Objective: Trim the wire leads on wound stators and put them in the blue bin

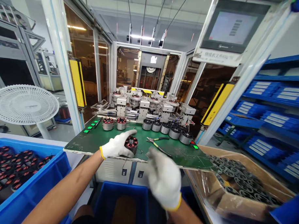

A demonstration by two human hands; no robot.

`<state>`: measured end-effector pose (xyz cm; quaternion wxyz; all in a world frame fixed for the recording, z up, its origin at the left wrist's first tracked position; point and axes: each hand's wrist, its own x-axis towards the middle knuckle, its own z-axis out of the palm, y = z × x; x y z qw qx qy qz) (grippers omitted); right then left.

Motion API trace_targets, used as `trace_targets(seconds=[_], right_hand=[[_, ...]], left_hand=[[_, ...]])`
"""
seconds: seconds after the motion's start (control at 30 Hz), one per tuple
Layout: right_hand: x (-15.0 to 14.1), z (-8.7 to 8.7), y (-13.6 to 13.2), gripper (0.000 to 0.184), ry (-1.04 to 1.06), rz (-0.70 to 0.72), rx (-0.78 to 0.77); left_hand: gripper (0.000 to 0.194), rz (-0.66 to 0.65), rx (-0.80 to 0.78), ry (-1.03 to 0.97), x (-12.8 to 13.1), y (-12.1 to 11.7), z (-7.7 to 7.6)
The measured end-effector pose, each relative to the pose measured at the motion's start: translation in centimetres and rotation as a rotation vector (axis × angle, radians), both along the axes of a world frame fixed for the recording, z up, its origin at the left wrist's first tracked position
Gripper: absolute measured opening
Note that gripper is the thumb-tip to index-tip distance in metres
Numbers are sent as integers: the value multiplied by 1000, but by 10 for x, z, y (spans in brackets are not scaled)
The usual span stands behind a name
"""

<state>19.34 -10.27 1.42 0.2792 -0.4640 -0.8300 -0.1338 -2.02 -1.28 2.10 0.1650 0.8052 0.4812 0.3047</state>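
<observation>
The gloved left hand (117, 145) is curled around the side of a wound stator (131, 146), fingers closed on it in a firm wrap. The stator sits over the near half of the green work board (94, 143), its long axis close to upright and its red-and-copper coil end facing up. Whether it touches the board cannot be told. The gloved right hand (164, 178) is raised just beside it, near the board's front edge, and too blurred to tell whether it is spread or closed. Diagonal cutting pliers (158, 145) with green and yellow handles lie just past that hand.

Along the board's far edge stand two wound stators (114, 124) and a row of grey cylindrical stators (163, 129). Left of the board, a blue plastic crate (38, 193) holds many wound stators. To the right, a cardboard box (234, 206) holds black stator cores (240, 177). Below the front edge sits a blue bin (122, 189).
</observation>
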Motion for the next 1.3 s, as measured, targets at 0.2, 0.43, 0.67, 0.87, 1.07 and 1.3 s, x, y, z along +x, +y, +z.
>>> trace_targets(seconds=[0.2,0.43,0.67,0.87,1.07,1.3], right_hand=[[-55,-33,4,53,-279,152,-68],[-61,-21,57,41,-124,-424,-125],[-66,-10,42,29,-91,-517,-184],[-44,-3,68,37,432,-8,-836],[-24,-3,68,35,493,0,-671],[-26,34,61,28,-416,24,-181]], left_hand=[[70,-37,-49,-133,8,14,-21],[68,36,-12,-132,12,14,-33],[69,67,0,-102,13,15,-33],[69,42,-28,-99,11,13,-30],[63,45,-38,-113,11,5,-21],[66,39,-65,-116,11,8,-22]])
